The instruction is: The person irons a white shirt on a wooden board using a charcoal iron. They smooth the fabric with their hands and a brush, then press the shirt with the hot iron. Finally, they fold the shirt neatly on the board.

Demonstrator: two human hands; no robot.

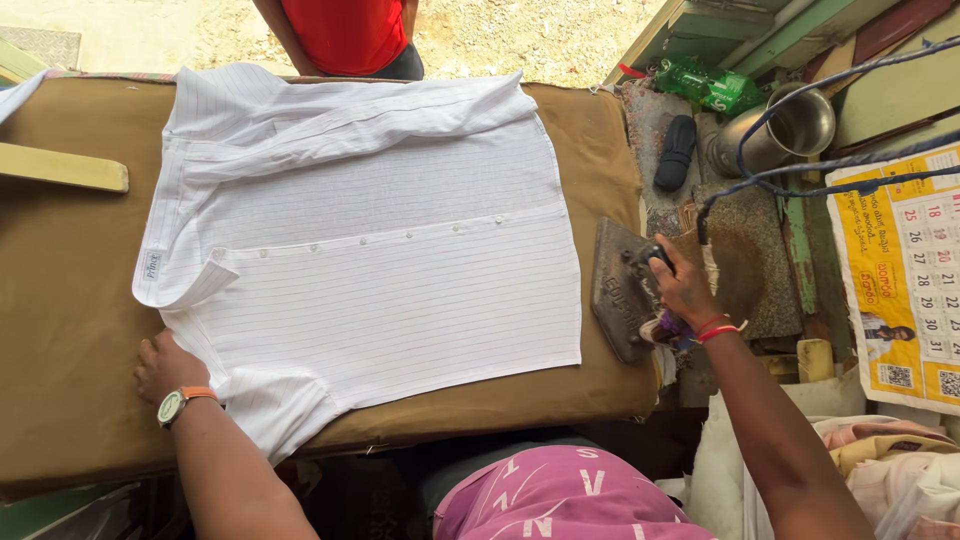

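A white pinstriped shirt (380, 250) lies spread flat, buttoned, on a brown padded ironing table (70, 290). My left hand (165, 367), with a watch on the wrist, rests flat on the table at the shirt's near left edge, by the collar. My right hand (685, 290) grips the handle of a heavy dark metal iron (620, 290), which stands tilted at the table's right end, just past the shirt's hem.
A person in a red top (345, 35) stands at the far side. A flat wooden stick (60, 168) lies at left. Right of the table: a steel jug (785, 130), green bottle (710, 88), black brush (676, 150), blue cord (820, 175), wall calendar (905, 270).
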